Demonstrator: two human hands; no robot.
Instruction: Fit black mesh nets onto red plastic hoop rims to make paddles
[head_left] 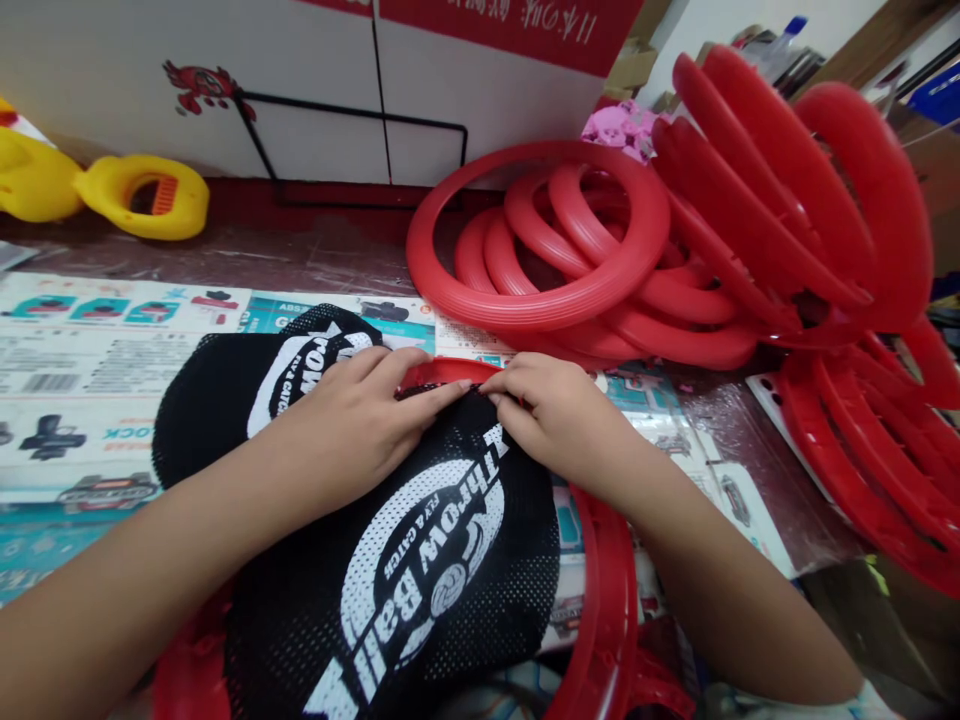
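A round black mesh net point(450, 560) printed "Throw Ball Fly & Catch" in white lies over a red plastic ring frame point(611, 590) in front of me. At the ring's far edge, my left hand point(367, 415) is closed on the net's rim, with its index finger stretched along it. My right hand point(551, 410) pinches the same rim just to the right, its fingertips almost touching the left ones. Under my left forearm, a second black printed net point(217, 390) lies on the table. The exact grip beneath the fingertips is hidden.
Red rings point(540, 310) are piled at the back, and more red ring parts point(825, 190) stand stacked at the right. Yellow plastic pieces point(169, 200) sit at the back left. Printed cardboard point(45, 400) covers the tabletop. A white-and-red box point(315, 60) stands behind a black wire frame point(352, 107).
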